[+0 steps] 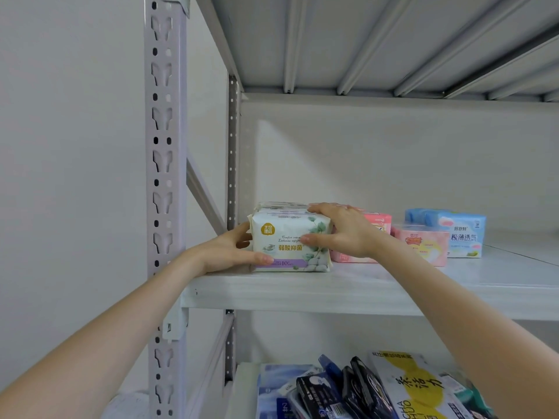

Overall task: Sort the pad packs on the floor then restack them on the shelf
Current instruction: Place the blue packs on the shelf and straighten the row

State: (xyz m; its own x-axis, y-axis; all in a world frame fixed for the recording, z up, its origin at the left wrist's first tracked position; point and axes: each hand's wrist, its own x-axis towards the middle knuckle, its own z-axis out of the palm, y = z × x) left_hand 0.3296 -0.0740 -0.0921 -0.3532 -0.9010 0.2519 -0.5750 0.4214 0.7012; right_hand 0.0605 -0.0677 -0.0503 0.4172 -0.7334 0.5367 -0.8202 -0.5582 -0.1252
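Observation:
A white pad pack with green leaves and a purple band [289, 237] stands at the left end of the grey shelf [302, 293], with more white packs behind it. My left hand [233, 251] grips its left side, thumb on the lower front. My right hand [341, 229] holds its right side and top. Pink packs [423, 244] and blue packs [462, 234] stand further right on the same shelf. Part of another pink pack [379, 220] shows behind my right hand.
The perforated steel upright [165, 176] rises just left of my left hand. The board above [393, 40] roofs the bay. On the lower shelf lie black, blue and yellow packs [378, 388]. Bare shelf surface runs along the front and the far right.

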